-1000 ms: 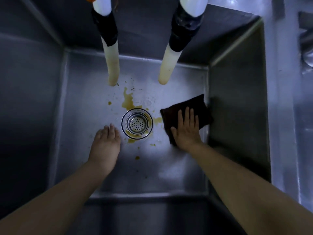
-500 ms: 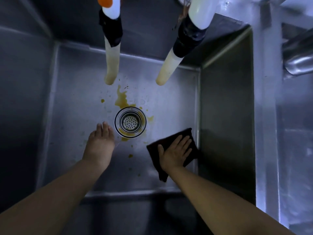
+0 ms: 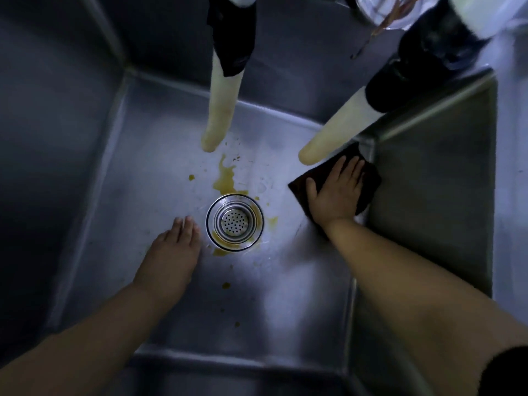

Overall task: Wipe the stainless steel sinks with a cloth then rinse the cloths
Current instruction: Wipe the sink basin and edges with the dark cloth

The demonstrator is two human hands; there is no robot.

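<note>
I look down into a deep stainless steel sink point(image 3: 143, 178). A dark brown cloth point(image 3: 368, 181) lies flat on the sink floor in the far right corner. My right hand point(image 3: 337, 192) presses on the cloth with straight, spread fingers. My left hand point(image 3: 171, 252) rests flat on the sink floor, just left of the round drain strainer point(image 3: 235, 221), and holds nothing. Yellow-brown stains point(image 3: 227, 178) spread behind the drain, with smaller drops in front of it.
Two pale hose ends with black sleeves hang into the sink: the left hose point(image 3: 218, 115) above the stains, the right hose point(image 3: 334, 135) just over the cloth's far edge. The right sink wall point(image 3: 428, 201) stands next to the cloth.
My right hand slid the cloth from the near right of the drain back toward the far right corner. My left hand stayed beside the drain.
</note>
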